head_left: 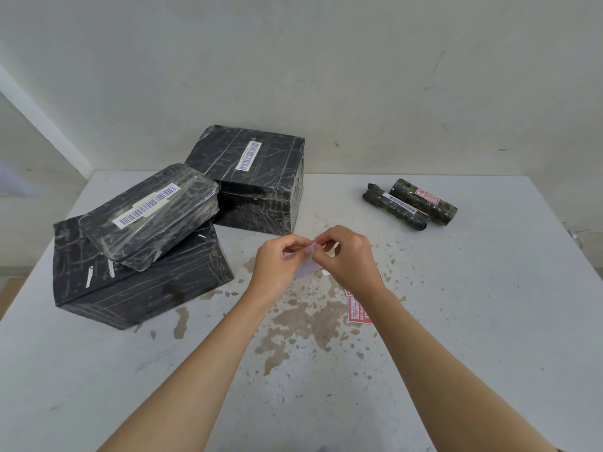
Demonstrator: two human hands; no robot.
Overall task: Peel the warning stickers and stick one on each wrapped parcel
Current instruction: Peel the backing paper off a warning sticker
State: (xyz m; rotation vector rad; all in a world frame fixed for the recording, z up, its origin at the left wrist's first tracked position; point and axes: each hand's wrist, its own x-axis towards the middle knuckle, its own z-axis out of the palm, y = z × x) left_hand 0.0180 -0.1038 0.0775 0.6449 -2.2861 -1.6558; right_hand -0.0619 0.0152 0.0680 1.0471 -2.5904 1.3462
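Left grip (277, 260) & right grip (349, 256) both pinch a pale sticker sheet (306, 267) above mid desk (489, 321), prob. mid-peel. Done: 1 roll parcel (441, 212) w/ red label (428, 196). Left, by the look: 2nd roll (380, 199), flat pack (146, 220), big box (146, 288), cube box (261, 184). Spare red stickers (358, 312) by right wrist.

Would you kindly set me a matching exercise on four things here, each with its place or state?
Things:
1 flat parcel
2 far roll
3 sticker
4 cube parcel

Places or states:
a pinched by left hand and right hand
b behind the flat parcel, on the table
c lying on the big parcel
d bears a red label

Pairs: 1-c; 2-d; 3-a; 4-b
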